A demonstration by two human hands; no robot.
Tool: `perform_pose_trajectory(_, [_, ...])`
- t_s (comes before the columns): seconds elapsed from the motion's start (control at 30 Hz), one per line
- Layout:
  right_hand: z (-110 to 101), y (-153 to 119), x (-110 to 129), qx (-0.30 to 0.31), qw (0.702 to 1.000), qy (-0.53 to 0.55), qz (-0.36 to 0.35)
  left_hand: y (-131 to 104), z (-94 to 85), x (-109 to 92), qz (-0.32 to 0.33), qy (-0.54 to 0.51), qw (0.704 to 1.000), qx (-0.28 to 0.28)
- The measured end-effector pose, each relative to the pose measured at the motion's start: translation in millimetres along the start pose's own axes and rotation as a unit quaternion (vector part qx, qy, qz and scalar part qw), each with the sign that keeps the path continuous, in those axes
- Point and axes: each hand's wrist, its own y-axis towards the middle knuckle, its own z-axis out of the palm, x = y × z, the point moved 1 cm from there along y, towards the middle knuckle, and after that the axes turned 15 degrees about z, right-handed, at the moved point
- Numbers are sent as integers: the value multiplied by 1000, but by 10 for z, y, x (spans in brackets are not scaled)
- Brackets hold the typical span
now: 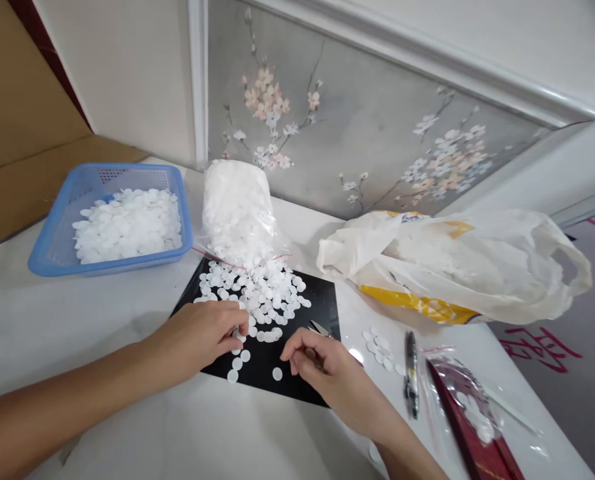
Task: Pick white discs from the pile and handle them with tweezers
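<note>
Small white round discs (272, 293) lie in a loose pile on a black mat (322, 300). At the pile's left edge, my left hand (204, 337) has its thumb and fingers curled together over a few discs; what they pinch is hidden. My right hand (324, 367) hovers over the mat's right side, fingertips drawn in, and I cannot make out anything between them. Scissor blades (320, 329) show just behind its knuckles; whether the hand holds the scissors is unclear. A single disc (277, 373) lies between the hands, and a short row of discs (237, 363) is below the left one.
A clear bag of discs (237, 207) opens onto the mat. Left stands a blue basket (34, 260) of discs. A white plastic bag (427, 260), scattered discs (377, 347), a black pen (411, 373) and a small clear bag (457, 387) lie right. A floral panel (367, 100) rises behind.
</note>
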Motion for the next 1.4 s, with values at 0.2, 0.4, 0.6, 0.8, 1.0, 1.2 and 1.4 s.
perform_pose_trajectory(0.2, [76,37,-24,-36,990,-133,-42,15,-14,-9,-8,-67,998,-12])
perform_pose_trajectory(0.4, [107,49,-16,-64,986,-147,-54,21,38,-57,-72,-314,946,-12])
perform_pose_trajectory(0.6, [92,54,-16,-66,987,-142,-46,20,64,-39,-96,-363,927,-2])
perform_pose_trajectory(0.8, [101,33,22,-58,989,-130,-38,-3,71,-49,-83,-362,929,3])
perform_pose_trajectory(1.0, [82,44,7,63,992,109,15,21,18,-40,-82,-432,898,-5])
perform_pose_trajectory(1.2, [150,112,7,103,971,215,0,22,-160,-1,-120,-492,859,-78])
perform_pose_trajectory(1.4, [331,137,149,-10,998,-38,-46,-3,-340,33,-79,-465,874,-115])
